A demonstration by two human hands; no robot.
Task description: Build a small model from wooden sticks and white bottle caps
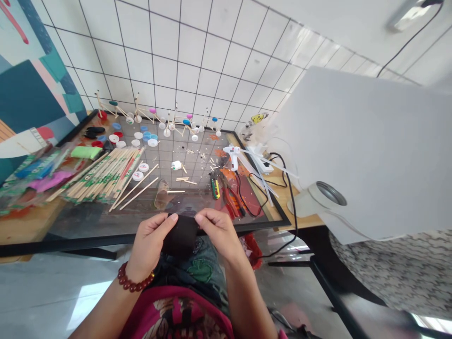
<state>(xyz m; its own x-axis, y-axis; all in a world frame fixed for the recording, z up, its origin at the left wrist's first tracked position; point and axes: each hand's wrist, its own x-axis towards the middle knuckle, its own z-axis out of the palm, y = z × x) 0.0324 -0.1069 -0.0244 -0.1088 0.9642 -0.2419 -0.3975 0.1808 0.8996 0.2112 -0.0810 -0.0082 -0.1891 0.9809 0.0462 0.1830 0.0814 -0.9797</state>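
Observation:
My left hand (150, 242) and my right hand (219, 233) both pinch a small black piece of material (181, 238), held over my lap just in front of the table's near edge. The thumbs and forefingers close on its upper corners. A red bead bracelet (132, 281) circles my left wrist.
A glass-topped table (106, 219) carries a pile of wooden chopsticks (102, 176), coloured bottle caps (141, 136), stick-and-cap models (176, 123) along the tiled wall, a white glue gun (233, 155), red pliers (231, 200) and a clear cup (161, 194). A white lamp (370, 155) stands right.

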